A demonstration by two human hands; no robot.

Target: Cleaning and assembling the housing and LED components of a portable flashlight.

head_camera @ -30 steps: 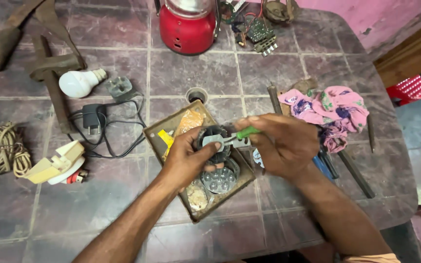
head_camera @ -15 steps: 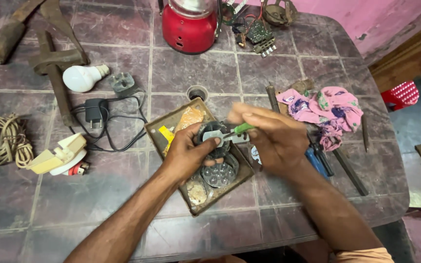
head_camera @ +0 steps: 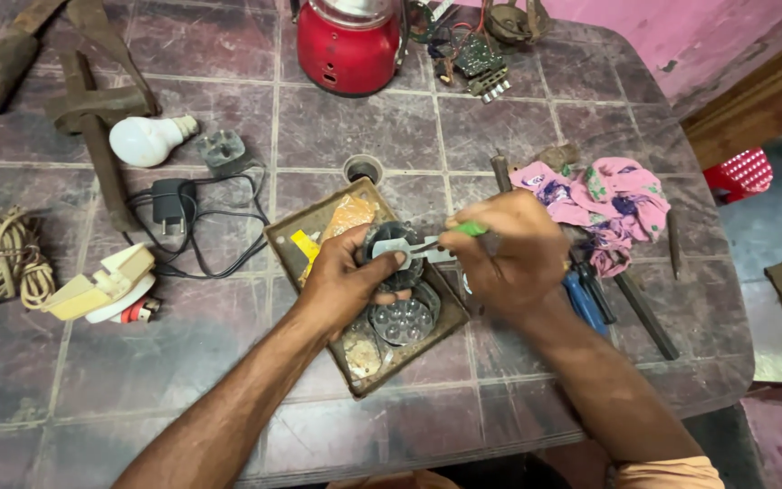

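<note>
Since the earlier pictures both hands have hardly moved; only the view has drifted a little, so the table things sit slightly lower and more to the right. The left hand (head_camera: 348, 276) is closed around a small dark round part with a ribbed edge (head_camera: 391, 258), thumb pressed on top. The right hand (head_camera: 510, 258) is curled tight around a green-handled screwdriver (head_camera: 471, 230), and its thin metal tip meets the part between the two hands. To do this well, I think the left grip should stay firm and the blade straight, so it does not slip. Under the hands lies a shallow brown tray (head_camera: 284, 243); in it, just below the left thumb, is a clear round disc with many small bumps (head_camera: 400, 321). Right of the right hand lies a soft pink flowered cloth (head_camera: 622, 201).
</note>
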